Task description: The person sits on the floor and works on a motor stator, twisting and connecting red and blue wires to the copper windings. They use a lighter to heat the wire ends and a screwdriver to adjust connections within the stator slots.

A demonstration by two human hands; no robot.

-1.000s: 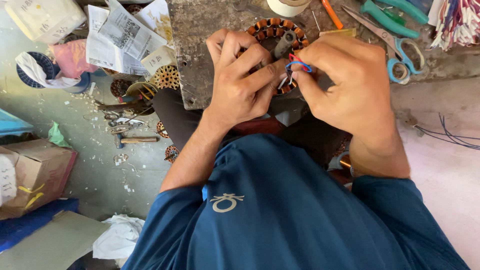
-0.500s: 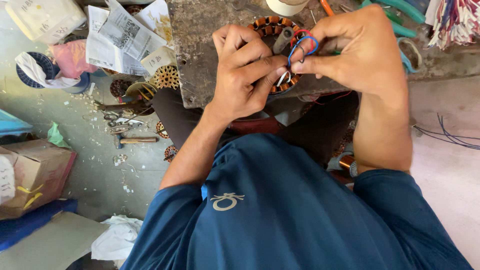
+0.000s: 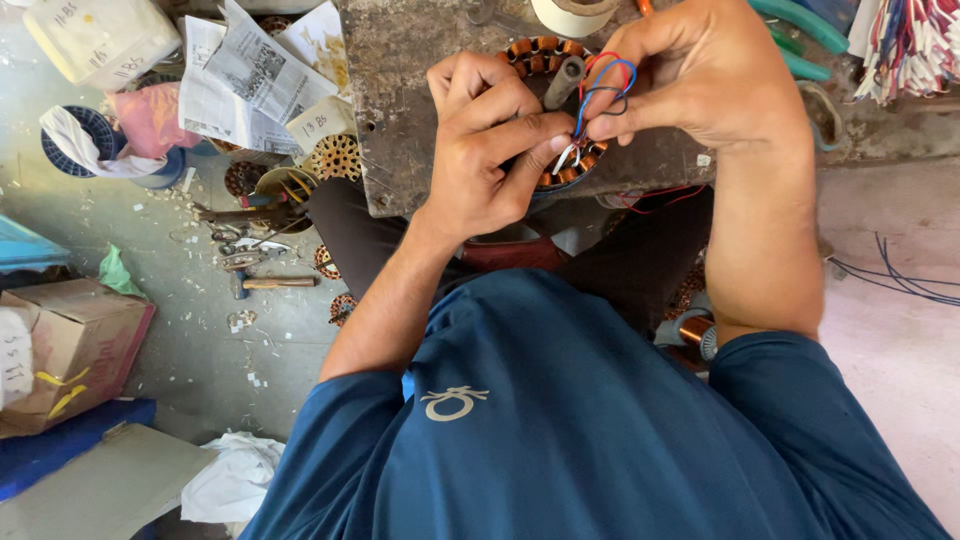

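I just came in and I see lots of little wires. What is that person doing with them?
A person in a blue shirt is working over a round motor part wound with copper coils, which sits on a worn work block. The left hand rests on the part and pinches the wire ends at its edge. The right hand holds up a loop of red, blue and black wires just above it. Green-handled pliers lie on the block, and a hammer lies on the floor.

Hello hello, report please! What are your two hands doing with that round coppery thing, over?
Left hand steadies the round copper-wound coil ring. Right hand pinches looped red, blue and black wires above it. Nothing blocking.
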